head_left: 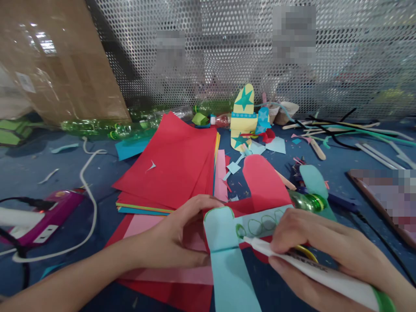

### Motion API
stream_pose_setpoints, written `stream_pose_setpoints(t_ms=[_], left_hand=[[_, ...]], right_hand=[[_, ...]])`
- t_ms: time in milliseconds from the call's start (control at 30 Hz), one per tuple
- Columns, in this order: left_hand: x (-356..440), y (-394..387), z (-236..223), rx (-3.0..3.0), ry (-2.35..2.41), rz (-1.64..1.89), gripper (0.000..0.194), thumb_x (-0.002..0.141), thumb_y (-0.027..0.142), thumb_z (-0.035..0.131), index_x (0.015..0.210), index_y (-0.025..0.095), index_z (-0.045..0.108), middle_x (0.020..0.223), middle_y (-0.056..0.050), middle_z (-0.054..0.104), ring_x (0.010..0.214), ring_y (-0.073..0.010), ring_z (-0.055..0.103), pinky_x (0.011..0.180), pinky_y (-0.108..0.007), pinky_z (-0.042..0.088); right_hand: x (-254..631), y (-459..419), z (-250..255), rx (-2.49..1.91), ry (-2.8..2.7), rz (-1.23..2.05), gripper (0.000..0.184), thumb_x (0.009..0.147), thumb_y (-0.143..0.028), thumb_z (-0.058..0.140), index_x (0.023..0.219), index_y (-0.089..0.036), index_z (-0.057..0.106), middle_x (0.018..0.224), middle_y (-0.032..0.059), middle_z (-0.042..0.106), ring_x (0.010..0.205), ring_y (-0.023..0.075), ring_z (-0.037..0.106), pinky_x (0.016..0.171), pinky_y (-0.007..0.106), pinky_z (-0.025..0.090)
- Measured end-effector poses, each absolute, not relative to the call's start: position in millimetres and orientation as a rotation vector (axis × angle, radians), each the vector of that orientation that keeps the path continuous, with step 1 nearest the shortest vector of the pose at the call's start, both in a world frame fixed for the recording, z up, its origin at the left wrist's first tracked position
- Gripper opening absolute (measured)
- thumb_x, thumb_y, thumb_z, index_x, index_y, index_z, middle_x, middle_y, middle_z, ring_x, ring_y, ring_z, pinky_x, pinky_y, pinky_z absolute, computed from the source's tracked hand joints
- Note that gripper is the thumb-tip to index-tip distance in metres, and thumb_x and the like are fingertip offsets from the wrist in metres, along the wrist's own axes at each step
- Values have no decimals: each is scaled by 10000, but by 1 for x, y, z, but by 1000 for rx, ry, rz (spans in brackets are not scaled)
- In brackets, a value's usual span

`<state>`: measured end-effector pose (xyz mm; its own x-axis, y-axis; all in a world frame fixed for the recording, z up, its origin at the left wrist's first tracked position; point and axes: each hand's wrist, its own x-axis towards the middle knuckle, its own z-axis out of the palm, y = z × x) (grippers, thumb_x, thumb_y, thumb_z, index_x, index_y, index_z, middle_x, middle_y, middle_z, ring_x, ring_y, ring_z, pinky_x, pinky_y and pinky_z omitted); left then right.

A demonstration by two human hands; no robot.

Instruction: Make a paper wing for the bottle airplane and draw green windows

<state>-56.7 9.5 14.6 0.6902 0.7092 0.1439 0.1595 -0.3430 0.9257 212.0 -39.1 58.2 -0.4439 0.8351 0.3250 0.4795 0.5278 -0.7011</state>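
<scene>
My right hand (320, 242) grips a white marker (338, 279) with a green end. Its tip touches a light blue strip (258, 225) that carries a row of green ovals; the leftmost is partly coloured in. That strip lies across a red paper cutout (264, 182) with a rounded top. Curled round the left side of this paper piece, my left hand (177, 232) steadies it, thumb below and fingers above. A longer light blue cutout (227, 264) with a rounded, green-outlined end hangs down beside the fingers. The far fingertips of the left hand are hidden.
A stack of red and coloured paper (175, 160) lies left of centre. Behind stand a yellow cutout with stars (243, 117) and plastic bottles (91, 127). A purple power strip (48, 216) with cables is at left, a phone (383, 203) and glue gun (338, 199) at right.
</scene>
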Motion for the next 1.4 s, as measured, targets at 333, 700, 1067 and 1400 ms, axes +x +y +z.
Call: stream_pose_setpoints(t_ms=[333,700,1067,1400], left_hand=[[-58,9,13,1840,686,633,700,735,144,819,1327,312,484,1282,-51,589,1178,-261,610,990,-370,526],[-59,9,12,1877,728,619,705,727,143,813,1333,299,488,1287,-69,585,1172,-272,604,977,-374,535],[-57,9,15,1810,700,609,678,729,111,791,1312,304,503,1244,-50,623,1111,-249,640,902,-333,550],[-56,8,15,1783,669,616,657,757,83,760,1312,305,486,1237,-53,600,1084,-238,651,889,-334,557]], right_hand=[[211,-37,62,-1069,-2106,664,167,818,-103,642,807,-263,597,732,-33,664,613,125,656,566,215,534],[217,-37,60,-1071,-2163,593,188,820,-72,623,767,-244,569,696,-33,651,588,101,656,546,178,526],[217,-38,61,-1066,-2173,590,189,825,-64,610,780,-245,575,701,-38,655,590,103,656,555,191,530],[215,-36,62,-1075,-2085,652,144,836,-122,644,828,-259,602,736,-40,684,596,119,663,545,205,532]])
